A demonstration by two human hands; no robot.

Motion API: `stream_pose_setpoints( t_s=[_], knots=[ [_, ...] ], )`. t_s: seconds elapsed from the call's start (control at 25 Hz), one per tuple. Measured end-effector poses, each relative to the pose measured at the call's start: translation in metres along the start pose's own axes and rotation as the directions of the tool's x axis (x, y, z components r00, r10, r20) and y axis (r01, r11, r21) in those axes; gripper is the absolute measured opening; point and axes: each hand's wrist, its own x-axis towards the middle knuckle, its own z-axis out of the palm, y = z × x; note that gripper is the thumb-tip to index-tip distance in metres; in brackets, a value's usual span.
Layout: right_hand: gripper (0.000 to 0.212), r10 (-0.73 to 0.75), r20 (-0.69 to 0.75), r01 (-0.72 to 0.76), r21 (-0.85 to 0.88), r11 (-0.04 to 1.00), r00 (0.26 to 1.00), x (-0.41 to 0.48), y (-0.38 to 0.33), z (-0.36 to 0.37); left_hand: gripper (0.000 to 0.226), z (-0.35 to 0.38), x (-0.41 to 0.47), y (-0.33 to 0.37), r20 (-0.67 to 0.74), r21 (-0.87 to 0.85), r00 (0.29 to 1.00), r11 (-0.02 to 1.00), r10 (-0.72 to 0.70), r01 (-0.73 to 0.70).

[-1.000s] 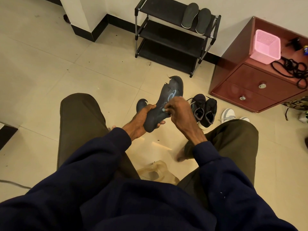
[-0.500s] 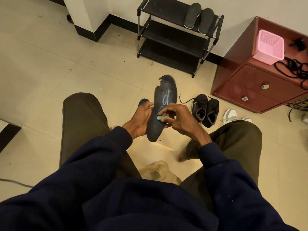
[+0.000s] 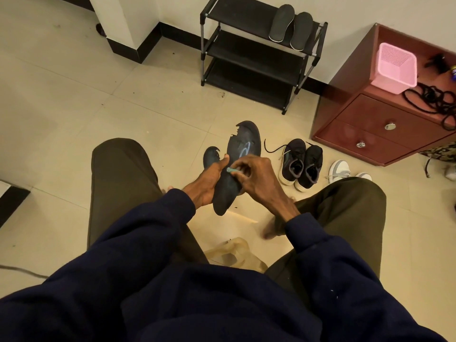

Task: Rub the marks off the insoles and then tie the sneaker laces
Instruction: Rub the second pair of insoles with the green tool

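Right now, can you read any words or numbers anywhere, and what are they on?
No text here can be read.
Insole in the left hand: a pale blue looped scribble, not a clear letter.
Small teal piece pinched by the right hand: no print visible.
Black sneakers: no brand legible.
Small blue and yellow thing on the cabinet: too small to read.

No legible text, brand, number or sign can be made out. Only a pale blue looped scrawl [image 3: 246,150] is seen drawn on the dark insole [image 3: 254,138], and it cannot be read as a letter.
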Motion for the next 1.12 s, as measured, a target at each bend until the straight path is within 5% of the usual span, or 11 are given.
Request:
stream_pose_setpoints(
  t_s=[0.08,0.24,0.48,0.72,0.96,1.12],
  knots=[
    [0.005,-0.009,0.018,0.009,0.011,1.000,1.000,0.001,-0.006,0.005,0.048,0.000,-0.001,0.001,-0.012,-0.023,1.000,1.000,0.001,-0.002],
    [0.004,0.109,-0.219,-0.134,-0.103,0.986,0.970,0.013,0.012,-0.007,0.047,0.001,-0.002,-0.002,-0.014,0.021,1.000,1.000,0.000,0.000],
    [0.004,0.109,-0.031,-0.107,0.052,0.993,0.994,-0.003,-0.013,0.012,0.051,0.004,-0.003,-0.001,-0.067,-0.025,0.998,1.000,0.006,-0.008],
    [0.003,0.197,-0.231,-0.215,-0.054,0.975,0.953,0.011,0.010,-0.005,0.048,0.004,-0.006,-0.002,-0.061,-0.018,0.998,1.000,-0.010,0.009],
    [0.007,0.056,0.081,-0.061,0.061,0.996,0.995,-0.005,-0.016,0.007,0.054,0.003,-0.004,0.000,-0.103,-0.006,0.995,1.000,0.000,-0.001],
    [0.006,0.115,-0.154,-0.136,-0.127,0.983,0.981,0.012,0.010,-0.009,0.049,0.004,-0.006,0.000,-0.060,-0.018,0.998,1.000,-0.003,0.002]
  ],
)
